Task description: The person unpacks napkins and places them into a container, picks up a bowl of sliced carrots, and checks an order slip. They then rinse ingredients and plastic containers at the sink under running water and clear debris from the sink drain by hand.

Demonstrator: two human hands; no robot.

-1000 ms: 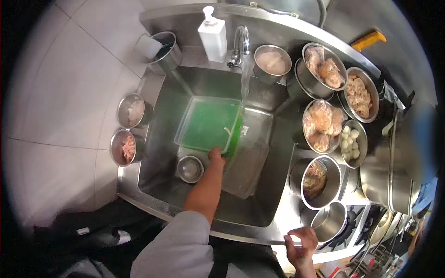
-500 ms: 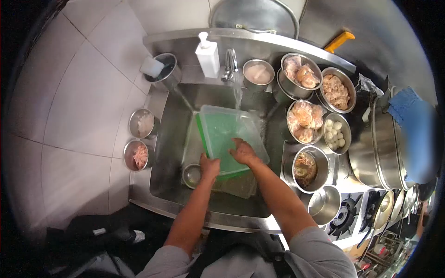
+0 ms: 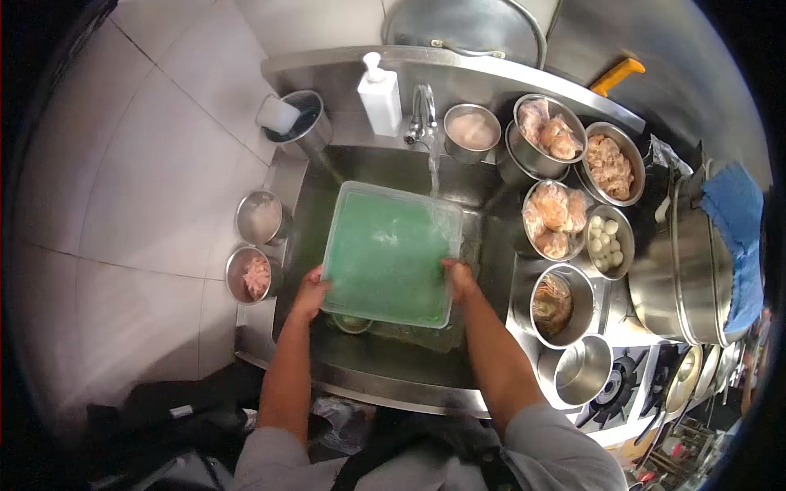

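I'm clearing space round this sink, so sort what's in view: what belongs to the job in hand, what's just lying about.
Apparently in use:
clear plastic tub or lid, between left hand and right hand
running tap
sink

Apparently just lying about:
white pump bottle
orange handle
blue cloth
bowl of white balls

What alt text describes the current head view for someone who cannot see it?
Left hand and right hand hold opposite sides of a green-looking plastic tray over a metal sink. Water runs from the tap behind; metal pots of food stand on both sides.
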